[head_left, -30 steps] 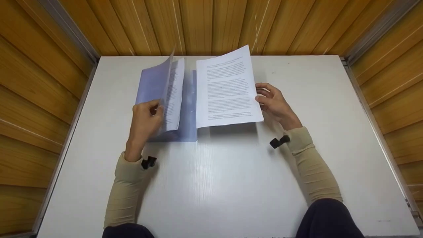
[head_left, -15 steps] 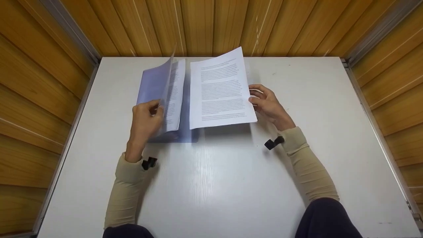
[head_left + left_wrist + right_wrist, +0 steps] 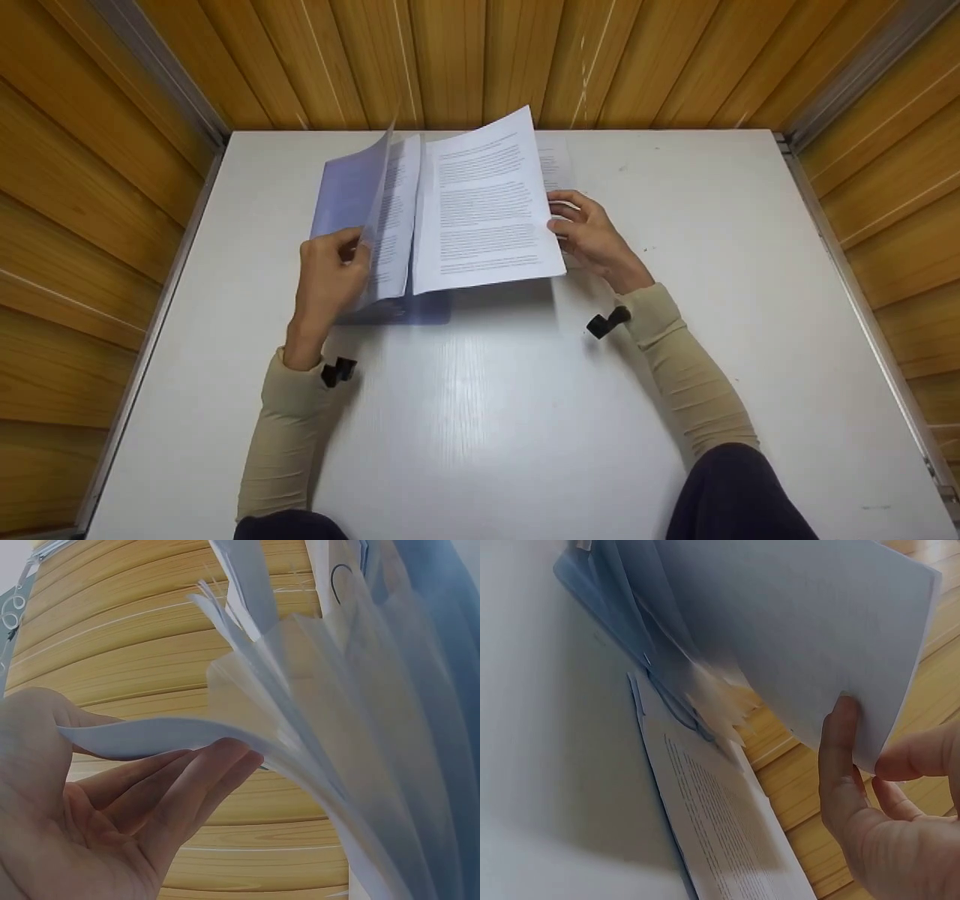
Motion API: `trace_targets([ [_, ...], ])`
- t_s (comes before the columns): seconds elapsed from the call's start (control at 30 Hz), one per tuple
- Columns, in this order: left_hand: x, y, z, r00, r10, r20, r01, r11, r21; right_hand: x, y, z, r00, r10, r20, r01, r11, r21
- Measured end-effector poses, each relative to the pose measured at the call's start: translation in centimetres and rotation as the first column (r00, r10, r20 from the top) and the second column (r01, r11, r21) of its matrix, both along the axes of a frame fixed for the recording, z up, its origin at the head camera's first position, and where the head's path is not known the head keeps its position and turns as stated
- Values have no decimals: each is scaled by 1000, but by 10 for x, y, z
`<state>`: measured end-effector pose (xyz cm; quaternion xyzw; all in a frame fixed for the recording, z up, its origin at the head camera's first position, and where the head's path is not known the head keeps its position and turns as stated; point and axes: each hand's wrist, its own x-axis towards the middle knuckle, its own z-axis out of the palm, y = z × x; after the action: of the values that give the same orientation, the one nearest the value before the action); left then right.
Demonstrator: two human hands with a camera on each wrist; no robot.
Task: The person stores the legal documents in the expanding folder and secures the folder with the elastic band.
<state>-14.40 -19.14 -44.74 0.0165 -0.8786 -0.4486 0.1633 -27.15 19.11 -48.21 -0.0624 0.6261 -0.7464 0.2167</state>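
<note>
A blue display folder (image 3: 346,187) stands open on the table, its pages raised and curved. My left hand (image 3: 331,270) pinches the outer edge of the raised clear pages (image 3: 161,736), with printed sheets (image 3: 395,240) showing beside them. To the right, my right hand (image 3: 596,240) holds printed paper (image 3: 480,210) by its right edge, thumb in front and fingers behind. The paper is raised and tilted, its left edge right beside the folder's pages. In the right wrist view, fingertips (image 3: 844,716) press the paper's back.
Another printed sheet (image 3: 556,166) lies partly hidden behind the raised paper. The white table (image 3: 480,420) is bounded by wood-panelled walls (image 3: 525,60) at the back and both sides. Small black wrist cameras (image 3: 607,322) sit at the cuffs.
My right hand has moved left with the printed paper, bringing it up against the folder's pages and uncovering part of the sheet behind. The left hand has stayed in place.
</note>
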Motion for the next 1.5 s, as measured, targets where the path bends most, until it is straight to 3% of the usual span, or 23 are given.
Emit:
trace_targets([
  [0.73, 2, 3, 0, 1000, -2, -12, 2, 1000, 19, 1, -36, -10, 1000, -7, 24, 8, 1000, -16],
  [1.17, 2, 5, 1, 1000, 5, -19, -5, 1000, -8, 1, -54, -8, 1000, -3, 24, 2, 1000, 16],
  [1.5, 2, 4, 1, 1000, 8, -16, -8, 1000, -12, 7, -73, -10, 1000, 10, 16, -9, 999, -35],
])
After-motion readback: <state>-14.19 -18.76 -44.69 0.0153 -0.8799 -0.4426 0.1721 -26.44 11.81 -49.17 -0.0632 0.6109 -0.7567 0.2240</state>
